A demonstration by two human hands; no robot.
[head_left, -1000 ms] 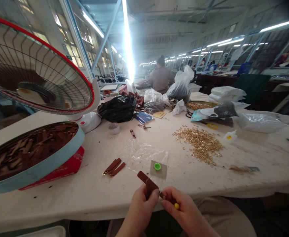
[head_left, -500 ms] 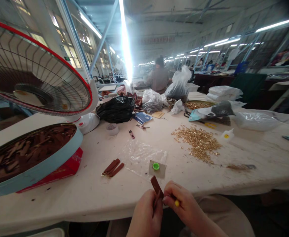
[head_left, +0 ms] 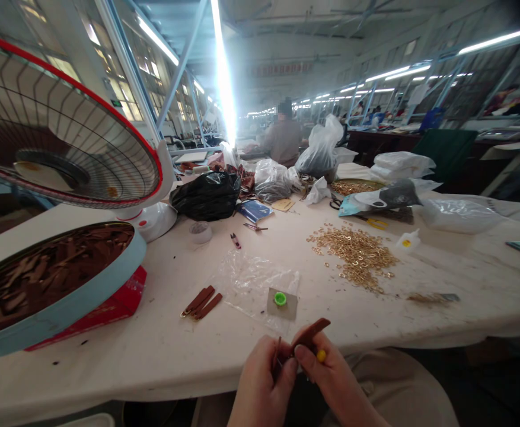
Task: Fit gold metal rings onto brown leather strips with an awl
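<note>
My left hand (head_left: 266, 376) is closed at the table's front edge, a thin brown leather end rising between its thumb and fingers. Against it, my right hand (head_left: 333, 376) is closed too, its thumb pressing a brown leather strip (head_left: 310, 333) that slants up to the right. A yellow-tipped tool (head_left: 321, 356) pokes out of the right hand; its rest is hidden. Whether both leather ends belong to one strip I cannot tell. Beyond the hands, a green cap (head_left: 280, 298) rests on a small grey plate (head_left: 290, 307). Finished-looking leather strips (head_left: 201, 302) with metal rings lie left.
A round tray (head_left: 121, 270) heaped with brown leather pieces stands at left below a fan (head_left: 68, 130). Loose gold rings (head_left: 357, 255) spread at right near a white bottle (head_left: 408, 242). Small snips (head_left: 235, 241) and a black bag (head_left: 206, 196) lie farther back.
The leather strip has swung from upright at the left hand to slanting right over my right hand. Both hands have drawn together, thumbs meeting. The view has shifted slightly.
</note>
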